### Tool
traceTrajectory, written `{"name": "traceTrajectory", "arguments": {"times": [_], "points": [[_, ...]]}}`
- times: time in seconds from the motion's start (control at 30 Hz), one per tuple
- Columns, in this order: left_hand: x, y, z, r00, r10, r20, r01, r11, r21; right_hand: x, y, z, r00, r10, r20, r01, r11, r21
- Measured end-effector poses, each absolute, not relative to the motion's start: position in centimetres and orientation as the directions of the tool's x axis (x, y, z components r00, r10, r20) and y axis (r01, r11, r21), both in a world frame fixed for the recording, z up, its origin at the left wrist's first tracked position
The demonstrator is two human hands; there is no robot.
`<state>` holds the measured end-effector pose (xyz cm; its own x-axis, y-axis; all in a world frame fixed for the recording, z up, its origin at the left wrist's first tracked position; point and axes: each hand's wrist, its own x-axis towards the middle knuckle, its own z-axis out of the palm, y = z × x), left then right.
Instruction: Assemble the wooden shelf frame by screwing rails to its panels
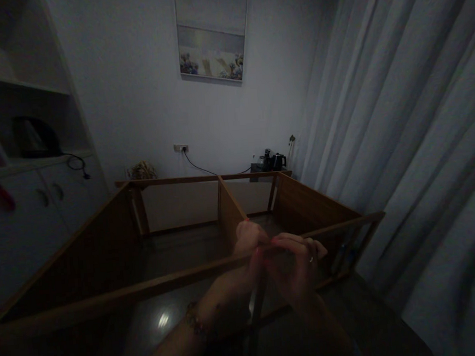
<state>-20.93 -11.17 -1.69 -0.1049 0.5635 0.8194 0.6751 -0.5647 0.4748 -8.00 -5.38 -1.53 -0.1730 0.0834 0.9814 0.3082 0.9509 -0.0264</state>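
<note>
A large brown wooden frame point(147, 286), apparently a piece of furniture with panelled sides, stands before me. A wooden divider point(232, 208) runs across its inside to the near rail. My left hand point(248, 243), with a beaded bracelet point(195, 321) at the wrist, is closed over that rail close to the divider's near end. Just to its right, my right hand point(297, 255), wearing a ring, has thumb and fingers closed around the same rail. The fingertips of both hands nearly meet. Dim light and blur hide any small part between them.
A long curtain point(402, 132) hangs along the right. On the left stands a white cabinet point(54, 198) with an electric kettle point(34, 136). A dark pot point(278, 161) sits behind the frame, and a cord runs from a wall socket point(181, 148). A picture point(213, 32) hangs above.
</note>
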Motion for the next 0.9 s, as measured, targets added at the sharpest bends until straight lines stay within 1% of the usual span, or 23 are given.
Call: {"name": "traceTrajectory", "arguments": {"times": [0.07,0.13,0.3,0.43,0.57,0.7,0.9], "points": [[-20.9,-11.1,-1.7,-0.105,0.567,0.817,0.672,-0.565,0.479,-8.0,-5.4,-1.6,-0.138,0.064,0.988,0.273,0.962,-0.024],[-20.8,-11.2,-1.6,-0.090,0.568,0.818,0.667,-0.576,0.473,-7.9,-5.4,-1.6,-0.140,0.039,0.989,0.253,0.967,-0.003],[-20.6,-12.0,-0.9,-0.114,0.595,0.796,0.653,-0.559,0.512,-7.7,-5.7,-1.3,-0.175,0.019,0.984,0.274,0.961,0.030],[-20.7,-11.7,-0.9,-0.085,0.589,0.803,0.672,-0.562,0.483,-7.7,-5.8,-1.2,-0.167,0.005,0.986,0.277,0.960,0.042],[-20.8,-11.4,-1.0,-0.086,0.590,0.803,0.688,-0.547,0.476,-7.6,-5.9,-1.3,-0.113,-0.052,0.992,0.350,0.932,0.089],[-20.4,-12.8,-1.1,-0.105,0.591,0.800,0.679,-0.545,0.491,-7.3,-6.1,-1.5,-0.114,-0.118,0.986,0.445,0.882,0.157],[-19.9,-14.3,-0.7,-0.122,0.622,0.773,0.656,-0.534,0.533,-7.1,-6.1,-1.4,-0.113,-0.136,0.984,0.445,0.879,0.172]]}}
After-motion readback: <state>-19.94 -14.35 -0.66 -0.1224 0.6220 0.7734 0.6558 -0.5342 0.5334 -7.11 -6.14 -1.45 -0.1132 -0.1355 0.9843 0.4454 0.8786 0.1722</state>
